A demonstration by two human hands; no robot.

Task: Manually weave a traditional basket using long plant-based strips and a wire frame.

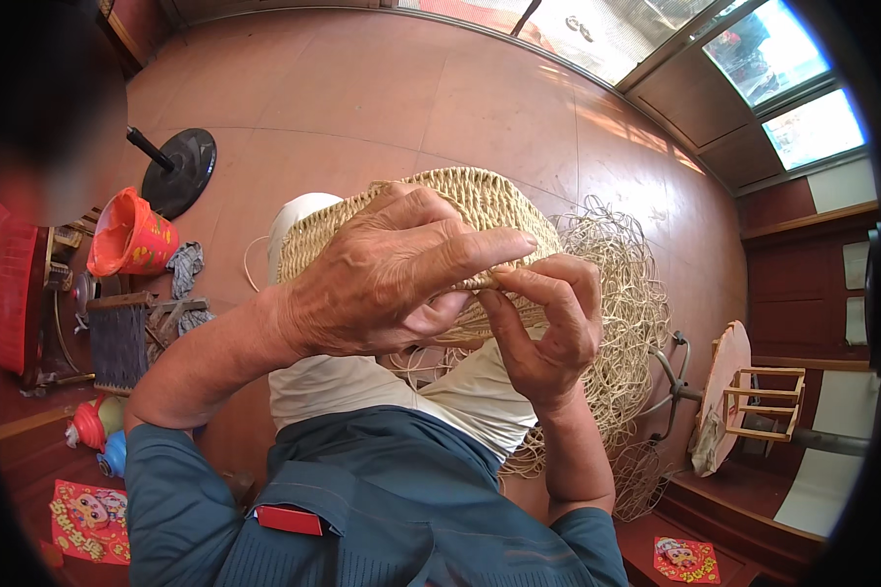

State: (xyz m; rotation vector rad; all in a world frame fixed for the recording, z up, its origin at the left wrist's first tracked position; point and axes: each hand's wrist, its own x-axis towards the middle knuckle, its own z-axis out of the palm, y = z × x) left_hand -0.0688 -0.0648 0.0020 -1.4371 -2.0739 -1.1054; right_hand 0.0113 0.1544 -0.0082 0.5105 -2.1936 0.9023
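Observation:
A woven straw-coloured basket piece (460, 186) rests over my lap, partly hidden behind both hands. My left hand (392, 274) grips its near edge, index finger stretched across it and the other fingers curled, some out of sight. Just right of that, the thumb and index finger of my right hand (548, 328) pinch the braided edge or a cord in it; which one is too small to tell. A large tangled heap of straw-coloured cord (626, 313) lies on the floor beside my right hand.
Red floor (362, 98) surrounds me. At left stand a black round base (186, 176), an orange bucket (127, 235), a folding stool (117, 338) and a red plastic basin (10, 289). At right are a round wooden board (724, 342) and a small wooden frame (778, 401). Glazed doors (617, 29) line the far side.

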